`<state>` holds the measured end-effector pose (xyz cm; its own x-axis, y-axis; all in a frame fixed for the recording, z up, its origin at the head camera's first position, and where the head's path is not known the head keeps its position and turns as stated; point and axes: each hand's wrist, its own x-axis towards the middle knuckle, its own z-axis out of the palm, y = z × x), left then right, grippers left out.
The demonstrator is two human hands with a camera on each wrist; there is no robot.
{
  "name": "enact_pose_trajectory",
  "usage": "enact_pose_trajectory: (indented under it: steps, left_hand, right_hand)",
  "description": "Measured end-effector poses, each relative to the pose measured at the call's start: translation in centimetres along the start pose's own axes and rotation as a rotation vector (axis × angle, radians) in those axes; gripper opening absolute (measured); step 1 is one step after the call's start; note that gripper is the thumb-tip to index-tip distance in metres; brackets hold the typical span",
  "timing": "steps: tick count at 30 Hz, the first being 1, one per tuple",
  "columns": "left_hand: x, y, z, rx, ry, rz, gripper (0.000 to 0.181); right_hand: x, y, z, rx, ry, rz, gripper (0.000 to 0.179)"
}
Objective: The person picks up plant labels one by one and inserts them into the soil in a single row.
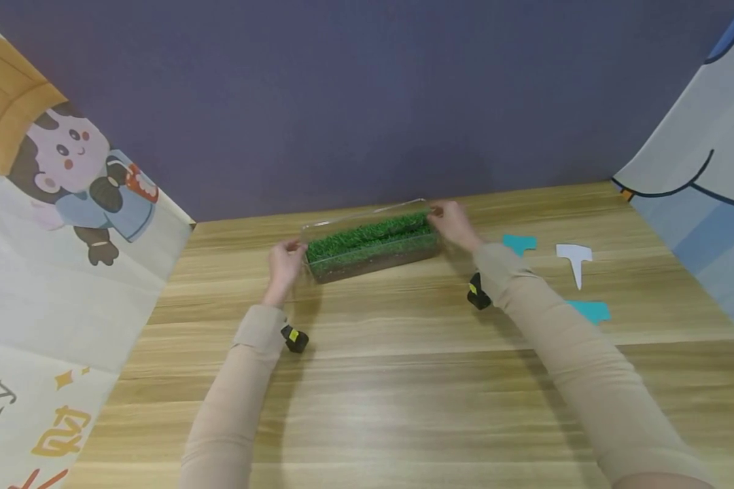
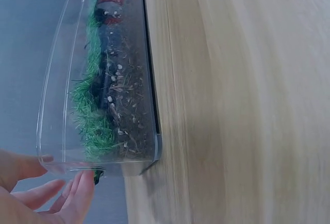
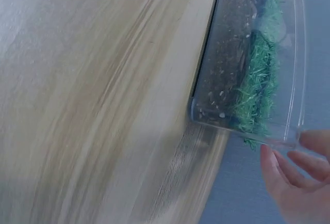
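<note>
A long clear plastic planter box (image 1: 373, 261) stands at the back of the table, slightly slanted, its right end farther back. Dark soil (image 2: 126, 105) flecked with white bits fills its lower part, topped by green grass (image 1: 367, 234). My left hand (image 1: 284, 265) holds the box's left end, thumb at the rim and fingertips against the end wall. At the opposite end, my right hand (image 1: 455, 224) grips the rim between thumb and fingers. Some blades of grass (image 3: 250, 142) poke through the end wall near the right fingertips.
On the right lie a white T-shaped plant label (image 1: 575, 258), a teal label (image 1: 520, 243) and another teal label (image 1: 592, 311), the teal ones partly hidden by the right sleeve. A dark blue panel (image 1: 391, 102) rises behind the wooden table (image 1: 379, 394); printed cloths flank both sides.
</note>
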<state>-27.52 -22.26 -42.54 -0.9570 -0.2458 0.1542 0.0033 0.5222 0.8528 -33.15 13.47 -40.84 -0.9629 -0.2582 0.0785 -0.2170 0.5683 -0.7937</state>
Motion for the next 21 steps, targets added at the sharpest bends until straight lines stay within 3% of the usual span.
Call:
enact_pose_trajectory:
  steps: [1, 3, 6, 8, 9, 10, 13, 16, 17, 19, 21]
  left_hand:
    - [0.9, -1.5, 0.4, -0.03, 0.009, 0.019, 0.027]
    - [2.5, -4.0, 1.1, -0.071, 0.026, -0.001, 0.026]
    - [2.2, -2.9, 0.9, -0.111, -0.001, -0.099, 0.027]
    - [1.5, -1.2, 0.7, -0.136, -0.012, -0.174, 0.027]
    - [1.0, -0.2, 0.4, -0.151, -0.025, -0.206, 0.028]
    - [1.1, -0.3, 0.5, -0.216, -0.026, -0.199, 0.024]
    - [0.2, 1.5, 0.0, -0.305, -0.039, -0.243, 0.024]
    - [-0.8, 3.5, -0.4, -0.331, -0.043, -0.301, 0.025]
    - [-0.8, 3.6, -0.5, -0.341, -0.054, -0.307, 0.025]
    - [-1.2, 4.6, -0.7, -0.353, -0.064, -0.344, 0.027]
    - [-1.3, 5.1, -0.8, -0.354, -0.078, -0.364, 0.029]
  right_hand:
    - [1.4, 2.3, 0.5, 0.016, 0.019, -0.016, 0.04]
    - [4.4, 7.0, 1.6, 0.028, 0.053, -0.017, 0.039]
    - [7.3, 11.9, 2.5, 0.068, 0.084, 0.009, 0.034]
    - [7.9, 12.7, 2.8, 0.125, 0.11, 0.032, 0.032]
    - [7.4, 11.8, 2.5, 0.163, 0.094, 0.064, 0.032]
    - [6.7, 10.7, 2.2, 0.233, 0.085, 0.075, 0.03]
    - [2.6, 3.7, 0.7, 0.317, 0.057, 0.196, 0.032]
    - [-1.2, -2.5, -0.9, 0.38, 0.034, 0.282, 0.035]
    - [-2.3, -4.4, -1.3, 0.368, 0.026, 0.317, 0.036]
    - [-3.4, -6.2, -1.9, 0.386, 0.018, 0.336, 0.036]
    - [-3.4, -6.3, -2.1, 0.396, 0.008, 0.349, 0.036]
